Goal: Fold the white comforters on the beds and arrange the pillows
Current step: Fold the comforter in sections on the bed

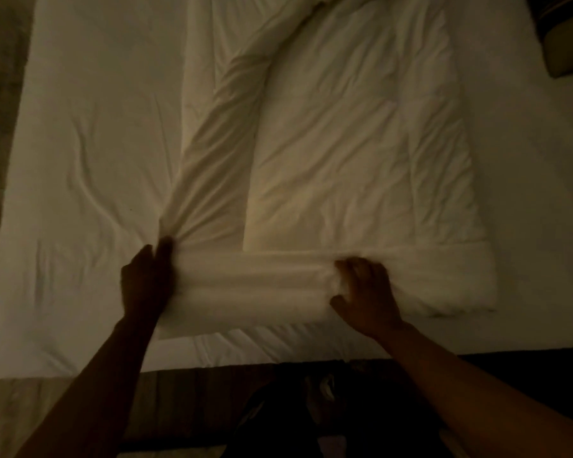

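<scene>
A white comforter (354,143) lies folded into a long strip down the middle of the bed, and its near end is turned over into a thick fold. My left hand (146,279) grips the left end of that fold, where the cloth bunches into creases. My right hand (366,292) pinches the fold near its middle, fingers dug into the fabric. The room is dim. A dark pillow (566,44) shows partly at the top right corner of the bed.
The white bed sheet (80,143) covers the mattress to the left and right of the comforter. The bed's near edge runs just beyond my forearms. Carpeted floor (0,110) lies along the left side and below the edge.
</scene>
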`<state>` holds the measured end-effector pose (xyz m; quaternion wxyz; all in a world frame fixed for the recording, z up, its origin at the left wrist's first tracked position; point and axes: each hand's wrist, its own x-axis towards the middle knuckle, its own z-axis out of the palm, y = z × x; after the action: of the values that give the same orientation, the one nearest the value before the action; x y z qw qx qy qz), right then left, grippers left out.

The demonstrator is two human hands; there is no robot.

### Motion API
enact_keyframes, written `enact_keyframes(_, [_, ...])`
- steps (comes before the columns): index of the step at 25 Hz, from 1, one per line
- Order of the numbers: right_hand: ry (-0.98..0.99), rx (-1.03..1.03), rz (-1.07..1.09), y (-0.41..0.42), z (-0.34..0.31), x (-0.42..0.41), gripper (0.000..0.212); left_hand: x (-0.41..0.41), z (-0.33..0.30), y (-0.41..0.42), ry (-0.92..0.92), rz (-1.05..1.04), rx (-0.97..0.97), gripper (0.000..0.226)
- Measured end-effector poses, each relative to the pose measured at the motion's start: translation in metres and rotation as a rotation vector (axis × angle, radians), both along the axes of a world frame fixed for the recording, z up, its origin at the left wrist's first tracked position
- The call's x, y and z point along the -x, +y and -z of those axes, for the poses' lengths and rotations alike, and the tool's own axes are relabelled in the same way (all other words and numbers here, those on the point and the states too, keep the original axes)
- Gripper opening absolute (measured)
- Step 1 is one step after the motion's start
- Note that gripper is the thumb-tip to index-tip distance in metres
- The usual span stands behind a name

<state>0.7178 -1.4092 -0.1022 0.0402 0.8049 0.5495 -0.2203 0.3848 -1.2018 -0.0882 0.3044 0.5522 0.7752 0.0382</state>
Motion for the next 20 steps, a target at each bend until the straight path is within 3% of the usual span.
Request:
enact_keyframes(4, [0.024,0.076,-0.048,-0.031,0.014,-0.029,0.072,0.021,0.001,0.011,0.104,0.024,0.132,0.086])
enact_keyframes(9, [0.045,0.068,0.010,-0.027,0.025,-0.041,0.065,-0.032,0.019,0.009,0.122,0.010,0.257,0.067])
enact_keyframes(14, [0.076,0.016,0.122,0.011,0.015,-0.059,0.027,-0.066,0.002,0.021,0.236,-0.003,0.241,0.061])
enact_keyframes(15, [0.108,-0.016,0.157,0.024,0.013,-0.062,0.018,-0.071,-0.002,0.026,0.236,-0.008,0.243,0.063])
enact_keyframes(20, [0.436,-0.164,0.236,0.113,0.004,-0.070,0.016,-0.101,-0.012,0.077,0.213,-0.032,0.165,0.071])
